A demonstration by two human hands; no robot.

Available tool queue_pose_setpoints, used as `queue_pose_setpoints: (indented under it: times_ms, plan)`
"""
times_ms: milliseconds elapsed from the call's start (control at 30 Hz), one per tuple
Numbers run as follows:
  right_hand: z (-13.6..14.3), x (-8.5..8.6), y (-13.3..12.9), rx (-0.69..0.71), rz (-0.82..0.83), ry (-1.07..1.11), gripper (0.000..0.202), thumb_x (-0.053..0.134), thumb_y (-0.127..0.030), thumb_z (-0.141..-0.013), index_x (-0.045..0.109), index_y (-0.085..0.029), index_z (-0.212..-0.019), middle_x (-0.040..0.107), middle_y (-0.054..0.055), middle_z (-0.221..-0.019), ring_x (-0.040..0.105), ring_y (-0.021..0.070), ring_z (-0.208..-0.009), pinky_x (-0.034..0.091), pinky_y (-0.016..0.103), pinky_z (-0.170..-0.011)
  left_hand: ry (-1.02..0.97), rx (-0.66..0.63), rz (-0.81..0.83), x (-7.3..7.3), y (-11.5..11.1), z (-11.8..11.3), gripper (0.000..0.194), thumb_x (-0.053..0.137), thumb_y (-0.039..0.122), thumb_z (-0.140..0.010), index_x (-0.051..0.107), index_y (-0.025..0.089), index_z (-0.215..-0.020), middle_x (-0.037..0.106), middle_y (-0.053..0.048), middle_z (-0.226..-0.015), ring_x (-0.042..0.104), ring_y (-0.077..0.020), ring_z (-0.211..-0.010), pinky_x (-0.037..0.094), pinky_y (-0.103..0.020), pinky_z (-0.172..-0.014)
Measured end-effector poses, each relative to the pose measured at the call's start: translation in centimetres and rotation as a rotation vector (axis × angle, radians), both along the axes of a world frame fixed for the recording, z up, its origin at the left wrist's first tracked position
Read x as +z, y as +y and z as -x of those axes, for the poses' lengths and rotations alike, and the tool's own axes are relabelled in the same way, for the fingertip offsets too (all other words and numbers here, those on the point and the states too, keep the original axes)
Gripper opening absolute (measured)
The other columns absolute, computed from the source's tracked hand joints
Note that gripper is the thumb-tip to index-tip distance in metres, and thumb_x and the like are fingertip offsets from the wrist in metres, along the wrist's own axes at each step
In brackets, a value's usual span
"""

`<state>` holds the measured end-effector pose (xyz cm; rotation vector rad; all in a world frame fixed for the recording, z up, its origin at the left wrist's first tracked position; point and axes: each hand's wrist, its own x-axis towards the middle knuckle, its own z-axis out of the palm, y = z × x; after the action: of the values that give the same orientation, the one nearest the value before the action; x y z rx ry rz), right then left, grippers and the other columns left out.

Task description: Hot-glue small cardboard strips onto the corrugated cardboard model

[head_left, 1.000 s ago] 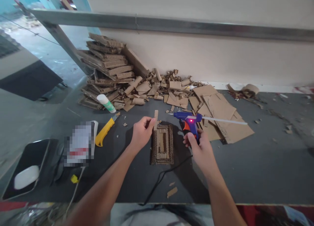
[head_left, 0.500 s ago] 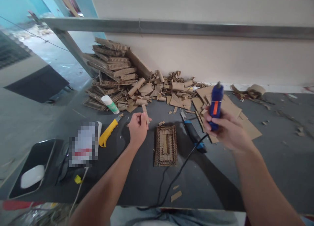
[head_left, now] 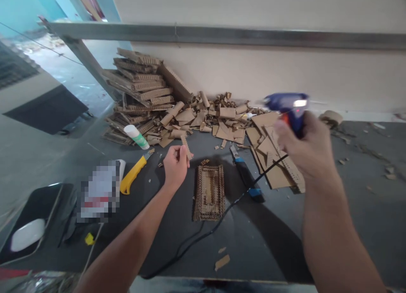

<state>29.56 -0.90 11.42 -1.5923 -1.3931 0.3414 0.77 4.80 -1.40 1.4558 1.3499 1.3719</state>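
Observation:
Pinched between the thumb and fingers of my left hand (head_left: pixel 175 166) is a narrow strip of corrugated cardboard (head_left: pixel 185 146), held upright above the table. My right hand (head_left: pixel 312 147) grips a blue glue gun (head_left: pixel 287 104) with an orange trigger, raised at the right; its nozzle points left and a small light glows on its body. Its black cord (head_left: pixel 236 203) trails down across the table. Between my hands lies a small rectangular piece built of layered corrugated cardboard (head_left: pixel 209 193), with a recessed centre. Neither hand touches it.
A blue-and-black utility knife (head_left: pixel 246 174) lies right of the built piece, a yellow cutter (head_left: pixel 135 174) to the left near a glue stick (head_left: pixel 136 137). Stacked cardboard panels (head_left: pixel 139 87) and scraps (head_left: pixel 203 115) line the wall. Flat cardboard sheets (head_left: pixel 281 176) lie at right.
The glue gun has turned from pointing upward to pointing left, and my right hand has risen slightly. My left hand keeps the strip nearly where it was. The view has shifted a little.

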Motion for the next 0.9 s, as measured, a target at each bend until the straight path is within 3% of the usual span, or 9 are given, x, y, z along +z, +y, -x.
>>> queue_pose_setpoints:
  times_ms: [100,267,433,633,900]
  plan:
    - [1.0,-0.8,0.3,0.009,0.03,-0.255,0.032,0.069,-0.049,-0.081,0.049,-0.024,-0.077,0.049,-0.002,-0.063,0.044,0.015,-0.054,0.033,0.031,-0.053,0.034,-0.031,-0.002,-0.3,1.7,-0.9,0.038,0.052,0.055,-0.097,0.053,0.02,-0.081,0.065,-0.001,-0.063,0.053,-0.0106,-0.044,0.041,-0.023,-0.046]
    - [1.6,-2.2,1.3,0.098,0.041,-0.485,0.028,0.061,-0.042,-0.084,0.04,-0.025,-0.076,0.049,-0.003,-0.059,0.046,0.0158,-0.052,0.033,0.03,-0.052,0.074,-0.013,0.014,-0.4,3.5,-1.9,0.037,0.052,0.055,-0.096,0.052,0.022,-0.08,0.062,0.001,-0.056,0.053,-0.0125,-0.043,0.04,-0.024,-0.045]
    - [1.7,-2.3,1.6,0.239,0.127,-0.546,0.023,0.06,-0.036,-0.084,0.039,-0.025,-0.082,0.056,-0.001,-0.062,0.051,0.0166,-0.052,0.034,0.028,-0.05,0.177,-0.028,-0.002,-0.5,3.2,-1.6,0.035,0.052,0.053,-0.096,0.054,0.022,-0.081,0.054,0.004,-0.049,0.053,-0.0132,-0.044,0.039,-0.023,-0.047]
    - [2.2,-2.7,1.5,0.368,0.108,-0.665,0.015,0.059,-0.033,-0.082,0.049,-0.023,-0.087,0.055,-0.001,-0.062,0.05,0.0158,-0.052,0.032,0.026,-0.05,0.241,-0.042,-0.029,-0.8,3.2,-1.6,0.033,0.053,0.051,-0.096,0.055,0.022,-0.08,0.057,0.003,-0.054,0.052,-0.0126,-0.043,0.038,-0.023,-0.045]
    - [1.8,-3.7,1.9,0.432,0.19,-0.716,0.015,0.059,-0.033,-0.083,0.052,-0.022,-0.09,0.053,-0.002,-0.063,0.046,0.0136,-0.051,0.027,0.025,-0.049,0.25,-0.049,-0.03,-1.1,3.4,-1.6,0.034,0.053,0.052,-0.096,0.055,0.023,-0.079,0.054,0.004,-0.054,0.051,-0.013,-0.044,0.036,-0.024,-0.044]
